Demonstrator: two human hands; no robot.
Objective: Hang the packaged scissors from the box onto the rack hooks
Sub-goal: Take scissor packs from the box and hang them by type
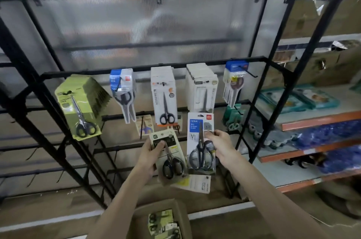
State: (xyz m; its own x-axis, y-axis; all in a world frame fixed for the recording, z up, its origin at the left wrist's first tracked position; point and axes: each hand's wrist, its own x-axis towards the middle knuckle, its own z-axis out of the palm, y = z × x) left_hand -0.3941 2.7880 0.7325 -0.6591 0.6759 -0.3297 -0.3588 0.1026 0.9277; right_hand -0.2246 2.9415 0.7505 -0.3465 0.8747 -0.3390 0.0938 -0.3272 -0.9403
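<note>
Scissors pack (195, 128) labelled "HOME" clamped in right hand (220, 147), second pack (173, 160) pinched by left hand (150, 153)

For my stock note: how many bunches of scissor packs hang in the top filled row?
5, left to right: green bunch, blue-white bunch, white-orange bunch, plain white bunch, blue-topped bunch. More hang lower, partly hidden.

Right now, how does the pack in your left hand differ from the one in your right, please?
The left pack, in the left hand, has a pale greenish card; the right pack, in the right hand, has a white card with a blue HOME label. The left pack tilts; the right pack stands nearly upright. Both hold dark-handled scissors.
</note>
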